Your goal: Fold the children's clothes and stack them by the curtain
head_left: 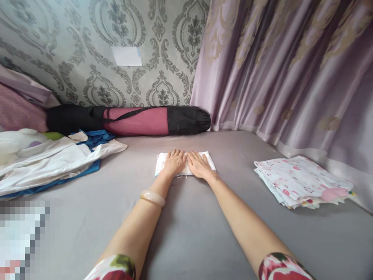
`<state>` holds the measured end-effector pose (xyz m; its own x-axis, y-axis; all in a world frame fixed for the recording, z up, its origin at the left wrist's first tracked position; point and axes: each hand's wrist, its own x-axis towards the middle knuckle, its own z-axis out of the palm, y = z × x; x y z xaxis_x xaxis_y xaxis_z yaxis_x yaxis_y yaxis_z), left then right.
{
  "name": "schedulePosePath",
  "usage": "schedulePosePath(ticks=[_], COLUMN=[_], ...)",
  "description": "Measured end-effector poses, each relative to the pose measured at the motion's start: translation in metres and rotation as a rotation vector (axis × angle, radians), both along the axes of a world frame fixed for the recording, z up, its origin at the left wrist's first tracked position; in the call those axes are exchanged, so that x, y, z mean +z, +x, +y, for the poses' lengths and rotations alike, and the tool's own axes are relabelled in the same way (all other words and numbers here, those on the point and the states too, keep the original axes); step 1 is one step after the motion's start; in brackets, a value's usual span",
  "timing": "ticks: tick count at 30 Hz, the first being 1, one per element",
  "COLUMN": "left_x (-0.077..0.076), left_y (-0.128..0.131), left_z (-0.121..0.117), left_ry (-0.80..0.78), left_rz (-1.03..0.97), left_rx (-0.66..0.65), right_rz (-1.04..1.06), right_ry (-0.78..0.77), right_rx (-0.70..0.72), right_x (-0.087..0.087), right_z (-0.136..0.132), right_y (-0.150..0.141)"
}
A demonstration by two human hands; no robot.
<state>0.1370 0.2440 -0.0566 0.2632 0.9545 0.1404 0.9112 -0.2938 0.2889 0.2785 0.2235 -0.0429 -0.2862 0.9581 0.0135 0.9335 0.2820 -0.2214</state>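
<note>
A small folded white cloth [160,164] lies flat on the grey sheet [186,225] in front of me, with a few loose threads or strings at its near edge. My left hand [175,161] rests palm down on its middle-left part, fingers stretched out. Beside it, my right hand [199,164] lies flat on the right part, fingers also extended. The two hands almost touch at the centre. Both palms cover much of the cloth, so its middle is partly hidden. A pale bangle circles my left forearm.
To the right sits a stack of folded printed cloths [300,179]. White and blue garments [72,155] lie loosely at the left, near a white plush toy [17,142]. A pink and black rolled bag [136,120] lies along the wall. Purple curtains [262,70] hang at the right.
</note>
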Motion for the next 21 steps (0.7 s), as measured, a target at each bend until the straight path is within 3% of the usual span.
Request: schedulePosePath(ticks=[5,9,16,21], left_x=[0.000,-0.004,-0.008,-0.004], left_y=[-0.011,-0.021,-0.026,-0.019], left_z=[0.001,0.002,0.004,-0.003], left_ry=[0.142,0.154,0.147,0.275], left_rz=[0.112,0.111,0.113,0.138], left_rx=[0.180,0.347,0.330,0.388], right_rz=[-0.032,-0.050,-0.014,0.013], right_ry=[0.051,-0.033,0.021,0.071], right_rx=[-0.177,-0.252,-0.251,-0.256], right_x=[0.005,0.001,-0.003,-0.005], right_z=[0.002,0.004,0.001,-0.001], right_y=[0.014,0.021,0.020,0.022])
